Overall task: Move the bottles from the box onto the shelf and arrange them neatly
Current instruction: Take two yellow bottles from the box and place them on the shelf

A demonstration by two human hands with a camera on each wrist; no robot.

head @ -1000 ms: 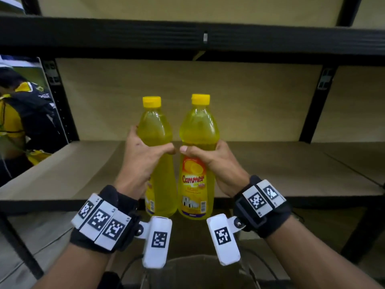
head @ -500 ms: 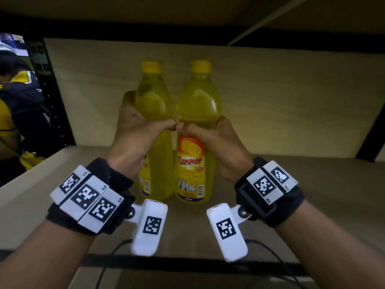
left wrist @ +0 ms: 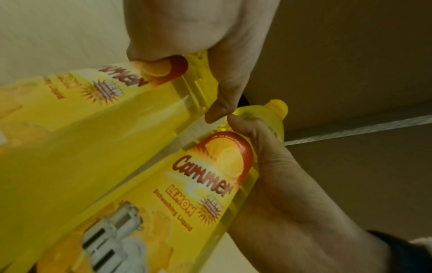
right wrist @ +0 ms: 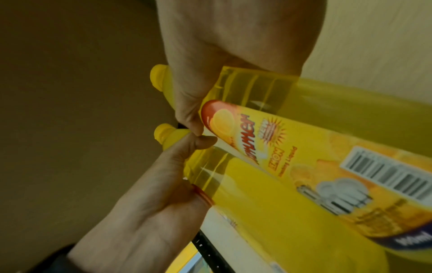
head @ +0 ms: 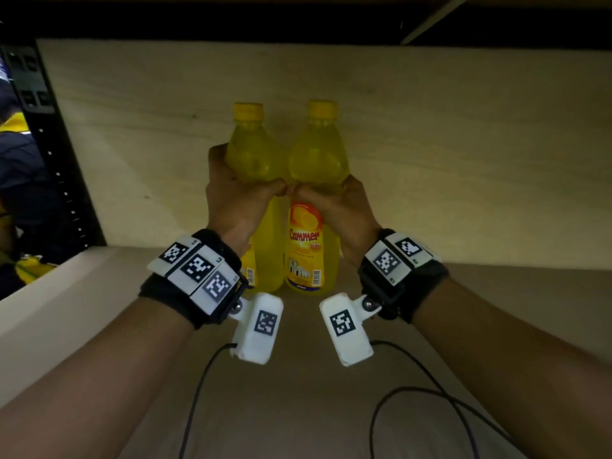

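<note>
Two yellow bottles with yellow caps stand upright side by side deep in the shelf bay, near its back wall. My left hand [head: 236,200] grips the left bottle [head: 251,154] at its waist. My right hand [head: 336,210] grips the right bottle [head: 316,160], whose "Cammer" label faces me. The thumb tips meet between the bottles. Both bases sit low at the shelf board [head: 298,409]; I cannot tell if they touch it. In the left wrist view my left hand [left wrist: 210,55] wraps the left bottle [left wrist: 93,129]. In the right wrist view my right hand [right wrist: 233,46] wraps the labelled bottle [right wrist: 304,157].
The pale back wall [head: 463,160] is right behind the bottles. A black upright post [head: 49,160] bounds the bay at the left, with a person [head: 16,180] beyond it. The upper shelf's dark underside [head: 298,18] is overhead. Wrist-camera cables [head: 414,392] trail across the board.
Both hands have carried the bottles from in front of the shelf edge into the bay and down toward the board. The grips are unchanged.
</note>
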